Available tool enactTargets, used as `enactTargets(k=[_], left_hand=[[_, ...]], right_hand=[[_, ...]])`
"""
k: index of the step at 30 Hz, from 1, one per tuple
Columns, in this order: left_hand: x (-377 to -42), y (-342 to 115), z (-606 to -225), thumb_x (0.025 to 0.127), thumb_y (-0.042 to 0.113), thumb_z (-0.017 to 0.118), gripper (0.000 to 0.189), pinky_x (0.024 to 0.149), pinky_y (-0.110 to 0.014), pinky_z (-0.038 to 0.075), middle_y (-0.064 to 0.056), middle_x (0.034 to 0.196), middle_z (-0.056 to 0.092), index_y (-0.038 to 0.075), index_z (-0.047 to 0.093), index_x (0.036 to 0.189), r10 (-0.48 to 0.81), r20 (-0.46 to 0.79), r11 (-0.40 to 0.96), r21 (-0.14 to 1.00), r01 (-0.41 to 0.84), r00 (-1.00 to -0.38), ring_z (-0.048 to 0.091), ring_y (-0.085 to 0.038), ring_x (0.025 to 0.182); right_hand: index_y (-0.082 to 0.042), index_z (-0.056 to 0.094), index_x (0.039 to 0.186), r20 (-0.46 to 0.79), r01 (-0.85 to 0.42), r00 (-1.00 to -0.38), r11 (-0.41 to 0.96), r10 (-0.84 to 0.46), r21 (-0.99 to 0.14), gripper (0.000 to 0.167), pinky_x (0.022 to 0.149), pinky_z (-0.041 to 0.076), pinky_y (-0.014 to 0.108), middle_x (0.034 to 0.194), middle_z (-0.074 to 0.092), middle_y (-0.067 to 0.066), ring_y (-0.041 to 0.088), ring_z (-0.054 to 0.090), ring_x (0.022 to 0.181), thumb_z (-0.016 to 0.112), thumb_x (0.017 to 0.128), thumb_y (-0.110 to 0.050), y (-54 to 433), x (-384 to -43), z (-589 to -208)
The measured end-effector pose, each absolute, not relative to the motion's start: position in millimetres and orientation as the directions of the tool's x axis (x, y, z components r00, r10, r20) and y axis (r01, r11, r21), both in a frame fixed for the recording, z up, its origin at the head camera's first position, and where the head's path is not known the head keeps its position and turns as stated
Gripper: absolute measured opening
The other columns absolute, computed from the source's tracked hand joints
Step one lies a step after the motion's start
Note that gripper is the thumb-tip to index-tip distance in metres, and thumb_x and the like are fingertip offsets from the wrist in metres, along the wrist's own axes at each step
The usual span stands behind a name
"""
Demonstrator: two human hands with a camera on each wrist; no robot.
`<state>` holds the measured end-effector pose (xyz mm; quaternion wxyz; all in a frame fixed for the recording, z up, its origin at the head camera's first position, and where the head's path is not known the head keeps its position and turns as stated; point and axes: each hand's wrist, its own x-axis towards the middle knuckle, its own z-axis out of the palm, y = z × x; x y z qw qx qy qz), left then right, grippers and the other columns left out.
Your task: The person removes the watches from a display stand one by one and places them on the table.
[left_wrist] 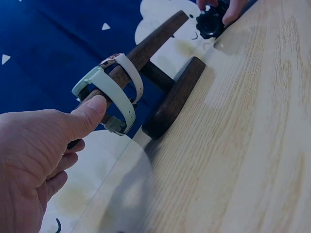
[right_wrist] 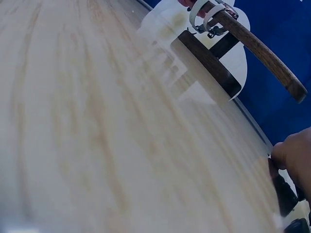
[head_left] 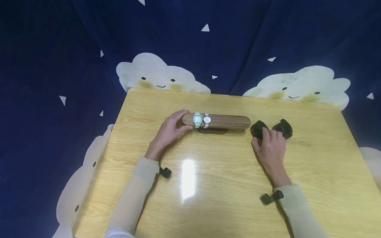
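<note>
My left hand (head_left: 169,131) grips the left end of a dark wooden watch stand (head_left: 229,121), its thumb near a mint-green watch (head_left: 197,119). Beside that watch, a smaller watch with a white strap (head_left: 207,119) also loops around the stand's bar. To the right of the stand, my right hand (head_left: 272,147) pinches a black chunky watch (left_wrist: 210,23) between thumb and fingers, at table height. Another black watch-like item (head_left: 285,128) lies just right of it, partly behind the fingers. In the right wrist view, only part of the right hand (right_wrist: 296,158) shows, at the edge.
The light wooden table (head_left: 220,178) carries the stand, whose dark foot (left_wrist: 177,99) rests on it. Behind the table hangs a dark blue curtain (head_left: 232,43) with cloud prints. A small black device (head_left: 165,172) sits at the left wrist, another (head_left: 271,197) at the right.
</note>
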<state>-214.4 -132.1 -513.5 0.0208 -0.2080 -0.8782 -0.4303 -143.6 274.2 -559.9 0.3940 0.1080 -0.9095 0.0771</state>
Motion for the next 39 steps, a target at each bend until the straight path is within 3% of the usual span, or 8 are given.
enactTargets(k=[17, 23, 30, 39], left_hand=[[-214.2, -132.1, -515.3, 0.091, 0.036, 0.082, 0.071, 0.126, -0.047, 0.031, -0.015, 0.158, 0.05, 0.017, 0.053, 0.153, 0.347, 0.217, 0.557, 0.735, 0.386, -0.913, 0.044, -0.029, 0.148], [-214.1, -132.5, -515.3, 0.091, 0.036, 0.081, 0.07, 0.126, -0.047, 0.031, -0.016, 0.157, 0.051, 0.014, 0.054, 0.152, 0.355, 0.23, 0.549, 0.733, 0.401, -0.906, 0.044, -0.03, 0.148], [-212.8, -134.4, -512.4, 0.091, 0.035, 0.081, 0.068, 0.124, -0.045, 0.035, -0.011, 0.156, 0.053, 0.014, 0.055, 0.151, 0.354, 0.223, 0.552, 0.734, 0.396, -0.908, 0.047, -0.028, 0.146], [-213.3, -138.9, -511.8, 0.091, 0.035, 0.08, 0.07, 0.123, -0.041, 0.037, -0.008, 0.155, 0.055, 0.014, 0.054, 0.152, 0.36, 0.23, 0.552, 0.729, 0.405, -0.904, 0.05, -0.025, 0.144]], right_hand=[[0.014, 0.066, 0.116, 0.736, -0.284, -0.675, 0.939, -0.051, -0.195, 0.048, 0.064, 0.041, 0.055, 0.093, 0.062, 0.03, 0.049, 0.051, 0.08, 0.074, 0.083, -0.02, 267.3, -137.6, -559.5], [0.013, 0.067, 0.115, 0.724, -0.33, -0.69, 0.9, -0.023, -0.286, 0.048, 0.07, 0.043, 0.055, 0.093, 0.063, 0.028, 0.048, 0.052, 0.084, 0.073, 0.086, -0.025, 255.4, -138.7, -555.4], [0.01, 0.07, 0.115, 0.698, -0.381, -0.715, 0.81, 0.047, -0.445, 0.041, 0.077, 0.041, 0.049, 0.091, 0.064, 0.022, 0.041, 0.054, 0.086, 0.074, 0.086, -0.019, 241.0, -144.7, -548.3], [0.01, 0.069, 0.118, 0.627, -0.435, -0.778, 0.692, 0.033, -0.576, 0.04, 0.082, 0.043, 0.033, 0.091, 0.063, 0.025, 0.036, 0.053, 0.087, 0.078, 0.085, -0.01, 235.1, -155.0, -539.8]])
